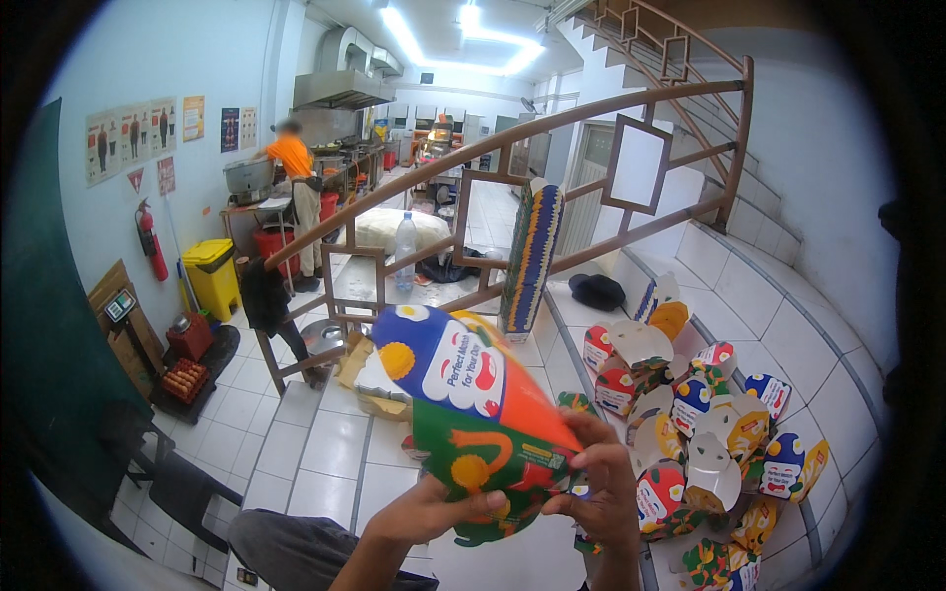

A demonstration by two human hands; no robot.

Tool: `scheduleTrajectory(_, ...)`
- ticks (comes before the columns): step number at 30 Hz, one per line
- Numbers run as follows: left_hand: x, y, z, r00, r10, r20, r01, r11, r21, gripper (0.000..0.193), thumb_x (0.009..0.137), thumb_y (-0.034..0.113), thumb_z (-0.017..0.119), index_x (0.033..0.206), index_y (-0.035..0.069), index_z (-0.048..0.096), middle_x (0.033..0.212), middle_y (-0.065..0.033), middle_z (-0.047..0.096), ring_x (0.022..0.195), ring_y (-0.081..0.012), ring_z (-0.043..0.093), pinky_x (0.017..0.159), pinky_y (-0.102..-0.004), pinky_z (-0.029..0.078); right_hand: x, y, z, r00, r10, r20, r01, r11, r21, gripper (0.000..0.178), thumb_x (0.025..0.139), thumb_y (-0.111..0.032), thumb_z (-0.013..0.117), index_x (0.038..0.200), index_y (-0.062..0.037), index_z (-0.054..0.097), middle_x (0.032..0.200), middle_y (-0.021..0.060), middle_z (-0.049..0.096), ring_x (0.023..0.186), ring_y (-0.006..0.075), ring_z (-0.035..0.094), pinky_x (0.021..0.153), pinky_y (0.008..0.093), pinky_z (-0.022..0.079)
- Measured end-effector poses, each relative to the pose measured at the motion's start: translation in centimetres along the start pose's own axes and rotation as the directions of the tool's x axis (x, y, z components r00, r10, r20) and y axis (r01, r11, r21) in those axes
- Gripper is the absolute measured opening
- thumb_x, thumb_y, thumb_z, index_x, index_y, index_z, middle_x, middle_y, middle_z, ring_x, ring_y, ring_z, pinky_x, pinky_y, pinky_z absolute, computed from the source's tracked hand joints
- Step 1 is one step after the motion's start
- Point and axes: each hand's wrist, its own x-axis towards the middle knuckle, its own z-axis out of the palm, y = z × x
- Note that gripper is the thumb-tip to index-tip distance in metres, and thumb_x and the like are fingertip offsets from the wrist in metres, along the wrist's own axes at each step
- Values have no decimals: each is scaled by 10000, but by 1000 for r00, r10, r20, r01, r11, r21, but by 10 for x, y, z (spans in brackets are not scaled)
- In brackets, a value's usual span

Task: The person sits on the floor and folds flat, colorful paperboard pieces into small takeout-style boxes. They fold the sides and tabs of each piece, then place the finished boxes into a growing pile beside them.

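Centrally, a colourful paper carton hangs tilted above the white tiled steps. Left hand grips its lower left, thumb laid along the green face; right hand pinches the lower right edge between thumb and fingers. Folded cartons lie heaped to the right. Flat-carton stack stands beside the brown railing. Far back: co-worker in orange top, near a large pot.

1. Bright; overhead white strip lights blown out at back.
2. Far floor washed pale; green panel at left dim.
3. Fisheye: black rim, steps bow at right.
4. Co-worker's head blurred; near field mostly sharp.
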Motion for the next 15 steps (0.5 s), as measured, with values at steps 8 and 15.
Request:
scheduleTrajectory(8,-1,5,-7,996,-77,44,73,993,95,638,857,320,714,1319,-25,439,1196,-159,579,1100,-240,554,908,-339,487,-8,8,1,996,85,31,-85,996,1,624,665,-271,866,1133,-130,479,1304,159,473,1237,294,450,1025,437,390)
scheduleTrajectory(15,0,0,-8,998,-55,26,54,998,12,611,865,319,699,1307,-28,457,1199,-162,583,1096,-222,558,905,-328,488,-4,4,-7,992,54,118,-32,983,-178,500,803,-206,766,1214,-112,496,1288,143,482,1219,285,455,1016,430,389)
